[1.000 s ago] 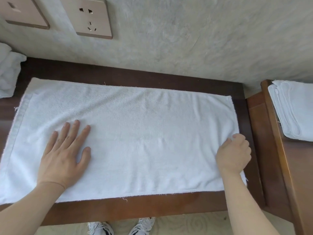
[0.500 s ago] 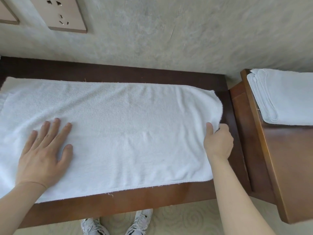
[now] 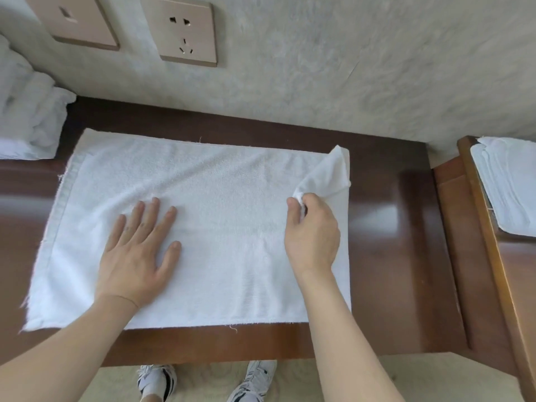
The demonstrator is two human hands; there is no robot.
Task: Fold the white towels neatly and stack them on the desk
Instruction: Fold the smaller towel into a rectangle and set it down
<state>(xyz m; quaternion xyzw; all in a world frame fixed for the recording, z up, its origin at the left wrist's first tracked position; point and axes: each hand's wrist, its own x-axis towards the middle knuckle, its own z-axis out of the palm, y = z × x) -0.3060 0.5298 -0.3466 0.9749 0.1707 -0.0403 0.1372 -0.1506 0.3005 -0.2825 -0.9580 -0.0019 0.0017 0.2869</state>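
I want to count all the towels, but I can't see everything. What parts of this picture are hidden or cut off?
- Folded towel stack on the right, head view: the frame edge cuts it off, so no full count.
- Towel pile on the left: cut by the frame edge and blurred.
- Towel corner in the right hand: hidden inside the fingers.
- Desk under the towel: covered, also where the left hand presses.

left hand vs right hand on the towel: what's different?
The left hand lies flat, fingers spread, pressing the towel down; the right hand is closed in a grip on the towel's right edge. The cloth under the left hand lies flat; the cloth at the right hand is lifted and pulled in over the towel. Both are bare and touch the same towel.
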